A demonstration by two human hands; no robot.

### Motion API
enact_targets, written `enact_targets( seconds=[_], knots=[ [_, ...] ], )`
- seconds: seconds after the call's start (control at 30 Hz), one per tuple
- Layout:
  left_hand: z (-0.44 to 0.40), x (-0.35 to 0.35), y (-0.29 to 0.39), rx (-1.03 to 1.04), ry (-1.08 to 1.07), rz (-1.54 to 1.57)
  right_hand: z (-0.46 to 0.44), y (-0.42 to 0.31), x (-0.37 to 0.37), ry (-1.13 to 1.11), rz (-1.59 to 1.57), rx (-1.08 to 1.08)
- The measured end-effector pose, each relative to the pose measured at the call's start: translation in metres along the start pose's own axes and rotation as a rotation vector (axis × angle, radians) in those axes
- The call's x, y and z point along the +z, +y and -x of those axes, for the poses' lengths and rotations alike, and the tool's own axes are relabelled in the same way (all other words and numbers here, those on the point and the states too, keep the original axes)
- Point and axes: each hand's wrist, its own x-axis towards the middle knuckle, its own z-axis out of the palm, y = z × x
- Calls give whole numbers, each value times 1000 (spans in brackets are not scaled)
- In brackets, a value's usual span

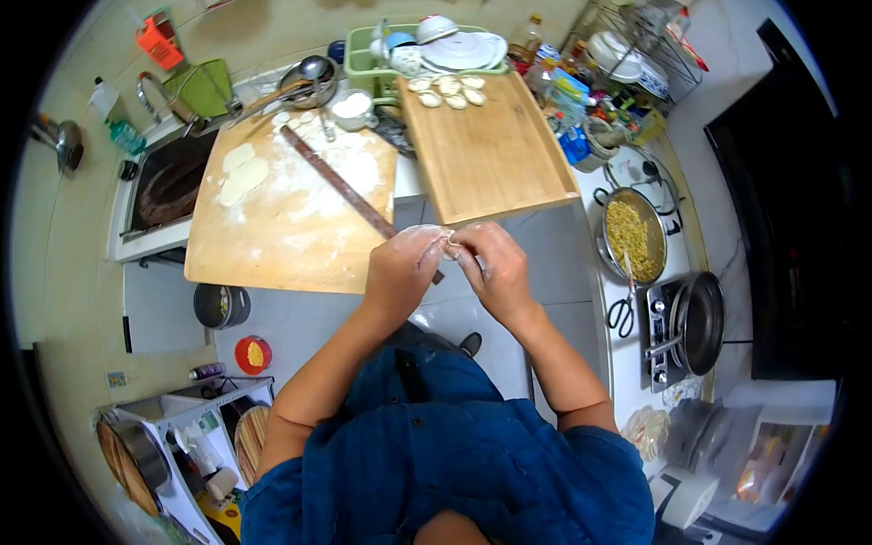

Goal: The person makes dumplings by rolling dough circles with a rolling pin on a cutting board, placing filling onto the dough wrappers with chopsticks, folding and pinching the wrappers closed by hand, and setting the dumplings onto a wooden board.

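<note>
In front of my chest, both floury hands meet over a small pale dumpling (447, 243), mostly covered by the fingers. My left hand (400, 268) is curled on one side of it, and my right hand (495, 266) pinches the other side with thumb and fingers. Behind the left hand, a long dark rolling pin (334, 180) lies slantwise across the floured wooden board (272, 259), its near end jutting past the edge. Flat dough wrappers (243, 180) rest at the board's left. Several finished dumplings (450, 88) sit at the far end of the wooden tray (490, 159).
A bowl of flour (352, 107) stands behind the board. On the right counter are a pan of yellowish filling (629, 238), scissors (621, 318) and a stove with a black pan (701, 322). A pot (221, 307) and red bowl (253, 354) are low on the left.
</note>
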Motion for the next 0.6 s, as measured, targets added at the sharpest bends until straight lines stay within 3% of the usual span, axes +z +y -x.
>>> enact_targets(
  seconds=[0.1,0.17,0.27,0.43,0.6],
  knots=[
    [9,-32,-18,106,31,-105,-11,-24,30,-31,-77,170],
    [14,-49,-25,61,30,-121,-17,-29,48,15,-36,27],
    [21,-64,-25,-252,84,256,-28,-36,64,10,-13,-46],
    [21,-77,-47,-403,108,556,-39,-33,83,-60,31,-84],
    [11,-78,-62,-444,160,279,-58,-22,96,-51,72,-204]
  ],
)
